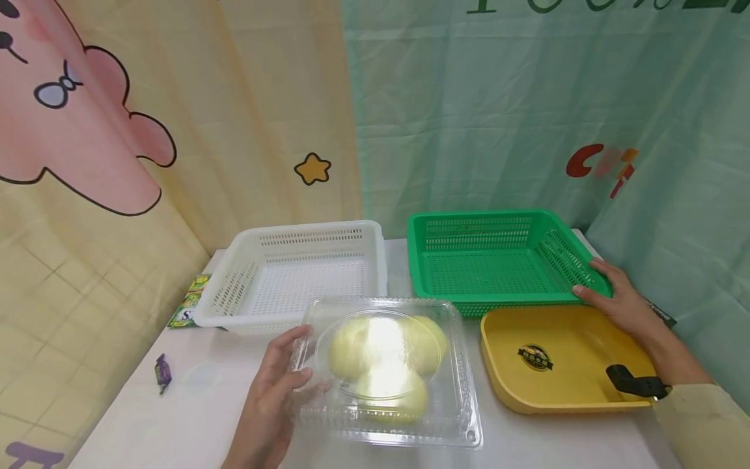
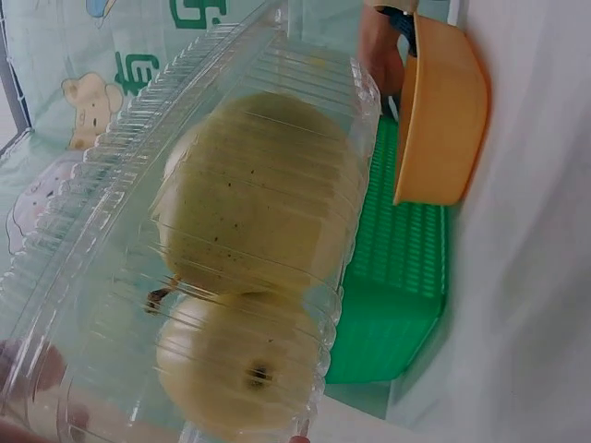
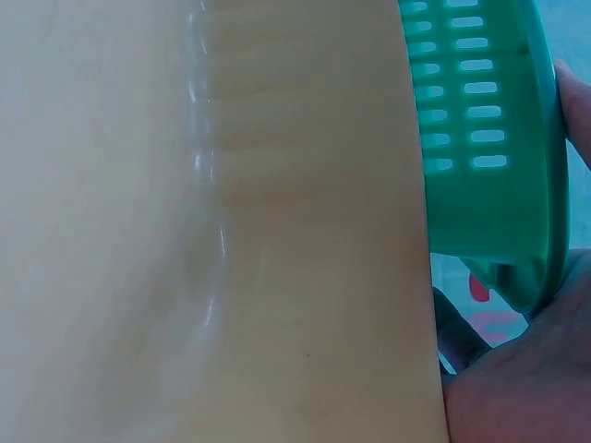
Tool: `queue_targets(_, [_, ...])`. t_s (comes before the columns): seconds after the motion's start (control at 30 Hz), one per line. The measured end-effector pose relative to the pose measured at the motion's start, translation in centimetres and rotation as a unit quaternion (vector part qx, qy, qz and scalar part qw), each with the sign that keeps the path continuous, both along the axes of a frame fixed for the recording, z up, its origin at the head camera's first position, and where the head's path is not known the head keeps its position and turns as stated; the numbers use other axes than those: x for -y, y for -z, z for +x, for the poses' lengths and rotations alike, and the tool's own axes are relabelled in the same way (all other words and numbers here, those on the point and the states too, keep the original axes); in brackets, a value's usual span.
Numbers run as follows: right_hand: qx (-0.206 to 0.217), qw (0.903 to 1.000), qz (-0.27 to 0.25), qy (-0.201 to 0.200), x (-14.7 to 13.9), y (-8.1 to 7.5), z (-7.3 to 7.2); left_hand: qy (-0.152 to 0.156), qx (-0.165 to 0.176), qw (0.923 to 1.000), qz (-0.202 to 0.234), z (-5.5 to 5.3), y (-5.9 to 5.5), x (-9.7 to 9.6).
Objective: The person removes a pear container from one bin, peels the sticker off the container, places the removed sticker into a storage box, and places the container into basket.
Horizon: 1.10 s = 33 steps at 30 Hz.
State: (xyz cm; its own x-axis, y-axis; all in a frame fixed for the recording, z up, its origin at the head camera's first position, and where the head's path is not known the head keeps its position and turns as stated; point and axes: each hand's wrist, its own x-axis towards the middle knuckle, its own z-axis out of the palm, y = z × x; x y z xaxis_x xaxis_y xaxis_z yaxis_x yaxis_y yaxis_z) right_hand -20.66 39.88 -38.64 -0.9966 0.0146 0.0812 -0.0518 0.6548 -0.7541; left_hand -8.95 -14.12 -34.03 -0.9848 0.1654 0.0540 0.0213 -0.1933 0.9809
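My left hand (image 1: 266,394) holds the left side of a clear plastic clamshell box (image 1: 465,391), thumb toward its front. Pale yellow pears (image 1: 392,391) show through its lid under bright glare. In the left wrist view, ridged walls of the box (image 2: 102,217) surround two pears (image 2: 259,203), one with a dark stem. Over on the right, my right hand (image 1: 629,309) grips the front right corner of a green slotted basket (image 1: 477,236), thumb inside the rim. The right wrist view has the basket's corner (image 3: 494,212) beside that hand (image 3: 531,378).
A yellow tray (image 1: 571,365) with a round black label lies under my right forearm, before the green basket. A white slotted basket (image 1: 240,319) stands at the back left, near a green packet (image 1: 186,314). A purple wrapped candy (image 1: 163,372) lies farther left. Curtains hang behind.
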Motion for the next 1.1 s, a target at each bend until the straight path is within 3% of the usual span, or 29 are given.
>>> queue_targets(0.43, [0.002,1.0000,0.004,0.008,0.2,0.0,0.0,0.001,-0.016,0.9995,0.028,-3.1,-1.8,-1.6])
queue_targets(0.67, [-0.004,0.9999,0.010,0.008,0.2,-0.1,-0.1,-0.009,0.002,0.9997,0.023,-5.0,-2.1,-2.9])
queue_targets(1.1, [-0.006,1.0000,0.000,0.004,0.4,-0.3,0.1,-0.012,-0.010,0.9991,0.040,-7.8,-2.6,-6.2])
